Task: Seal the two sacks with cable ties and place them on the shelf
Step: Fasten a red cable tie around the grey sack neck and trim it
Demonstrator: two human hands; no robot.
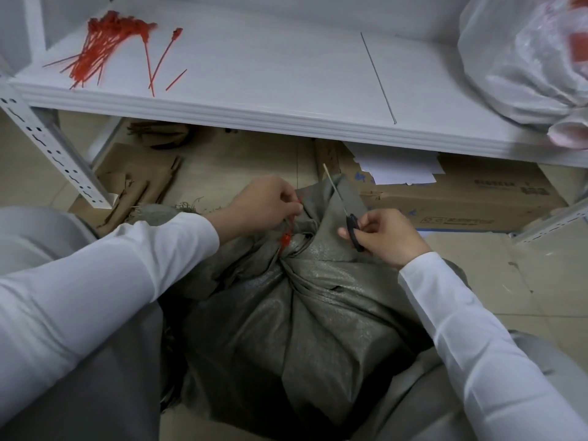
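Note:
A grey-green woven sack [305, 319] stands on the floor between my knees, its neck gathered and cinched by a red cable tie [285, 239]. My left hand [264, 202] pinches the tie's tail just above the neck. My right hand [385, 237] grips black-handled scissors [345, 214], blades pointing up and away over the sack's bunched top. A bundle of red cable ties [98, 49] lies on the white shelf [254, 68] at the far left, with a few loose ones beside it.
A white plastic bag [525, 55] sits on the shelf's right end. Under the shelf are a cardboard box [471, 202] with white papers, flattened cardboard and brown sacking. A perforated shelf post [54, 151] stands at left.

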